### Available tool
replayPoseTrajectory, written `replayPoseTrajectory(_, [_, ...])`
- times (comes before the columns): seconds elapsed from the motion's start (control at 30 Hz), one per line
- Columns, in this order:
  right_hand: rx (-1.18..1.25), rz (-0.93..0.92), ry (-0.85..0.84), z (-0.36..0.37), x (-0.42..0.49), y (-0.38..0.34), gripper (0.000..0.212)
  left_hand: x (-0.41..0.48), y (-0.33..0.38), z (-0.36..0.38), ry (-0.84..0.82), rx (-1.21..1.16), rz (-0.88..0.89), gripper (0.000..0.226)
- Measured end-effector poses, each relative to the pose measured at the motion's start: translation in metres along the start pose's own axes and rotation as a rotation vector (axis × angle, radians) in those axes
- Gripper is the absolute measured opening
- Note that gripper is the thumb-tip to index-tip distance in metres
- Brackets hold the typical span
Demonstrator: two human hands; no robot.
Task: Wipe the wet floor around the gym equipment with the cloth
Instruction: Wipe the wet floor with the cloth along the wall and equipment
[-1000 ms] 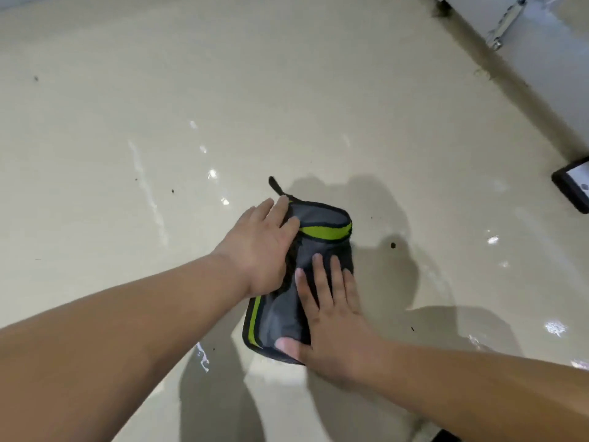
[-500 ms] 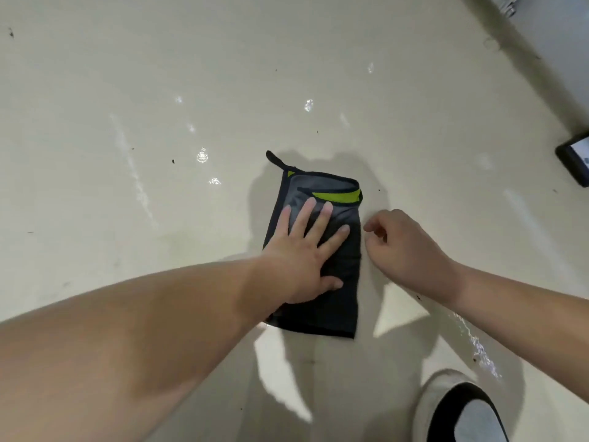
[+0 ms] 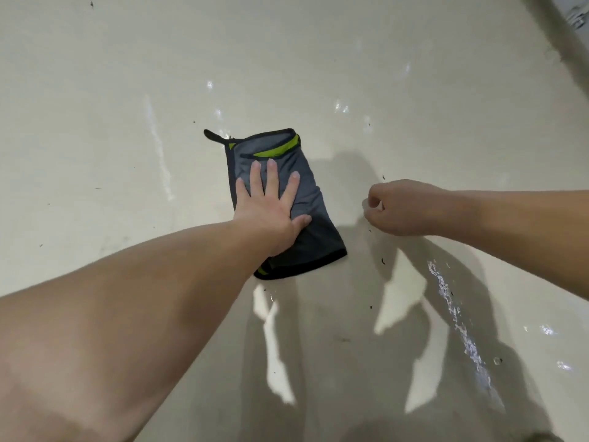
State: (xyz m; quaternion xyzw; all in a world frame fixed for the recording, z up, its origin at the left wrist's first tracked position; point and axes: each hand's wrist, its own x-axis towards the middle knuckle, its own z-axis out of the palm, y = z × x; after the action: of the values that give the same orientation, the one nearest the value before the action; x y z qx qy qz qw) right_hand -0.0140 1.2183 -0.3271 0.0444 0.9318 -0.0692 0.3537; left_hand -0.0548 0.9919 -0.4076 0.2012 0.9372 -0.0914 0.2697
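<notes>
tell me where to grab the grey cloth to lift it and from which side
Probably its long right edge, pinched from the right by the right hand. The cloth lies flat on the floor, and the left hand presses its left and middle, so that edge is bare and nearest the free hand. The black loop also sticks out.

Middle and lower left corner of cloth (image 3: pixel 315 212) hidden beneath left hand (image 3: pixel 266 212) and forearm. Fingertips of right hand (image 3: pixel 404 207) curled under, out of sight. Both forearms cut by frame edges. Upper right: blurred pale fitting (image 3: pixel 578 19), unidentifiable.
</notes>
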Motion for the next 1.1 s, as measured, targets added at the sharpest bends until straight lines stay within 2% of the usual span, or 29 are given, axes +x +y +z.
replayPoseTrajectory(0.1, [0.024, -0.066, 0.018, 0.019, -0.007, 0.011, 0.026, -0.008, 0.026, 0.003, 0.030, 0.083, -0.092, 0.080])
replayPoseTrajectory(0.2, [0.050, -0.177, 0.107, 0.038, -0.025, 0.040, 0.021, -0.015, 0.051, 0.006, 0.017, 0.037, -0.152, 0.077])
replayPoseTrajectory(0.3, [0.154, -0.134, 0.259, 0.061, -0.027, 0.085, 0.016, -0.028, 0.094, 0.012, -0.010, -0.051, -0.136, 0.076])
replayPoseTrajectory(0.37, [0.264, -0.058, 0.382, 0.077, -0.022, 0.109, 0.012, -0.038, 0.132, 0.018, 0.009, -0.054, -0.102, 0.077])
replayPoseTrajectory(0.47, [0.168, -0.050, 0.597, 0.090, -0.010, 0.143, 0.013, -0.051, 0.203, 0.022, 0.041, -0.062, 0.017, 0.080])
replayPoseTrajectory(0.57, [0.160, -0.051, 0.691, 0.094, 0.004, 0.154, 0.016, -0.071, 0.250, 0.032, 0.059, -0.096, 0.185, 0.081])
replayPoseTrajectory(0.7, [0.116, -0.131, 0.721, 0.100, 0.012, 0.147, 0.019, -0.098, 0.261, 0.053, 0.062, -0.062, 0.233, 0.077])
replayPoseTrajectory(0.87, [0.121, -0.328, 0.666, 0.100, 0.006, 0.135, 0.017, -0.125, 0.232, 0.077, 0.149, -0.101, 0.124, 0.077])
replayPoseTrajectory(1.0, [0.203, -0.272, 0.641, 0.111, -0.007, 0.138, 0.016, -0.121, 0.232, 0.077, 0.237, -0.188, -0.033, 0.080])
replayPoseTrajectory(1.1, [0.157, -0.234, 0.574, 0.114, -0.028, 0.175, 0.014, -0.107, 0.252, 0.078, 0.287, -0.200, -0.075, 0.079])
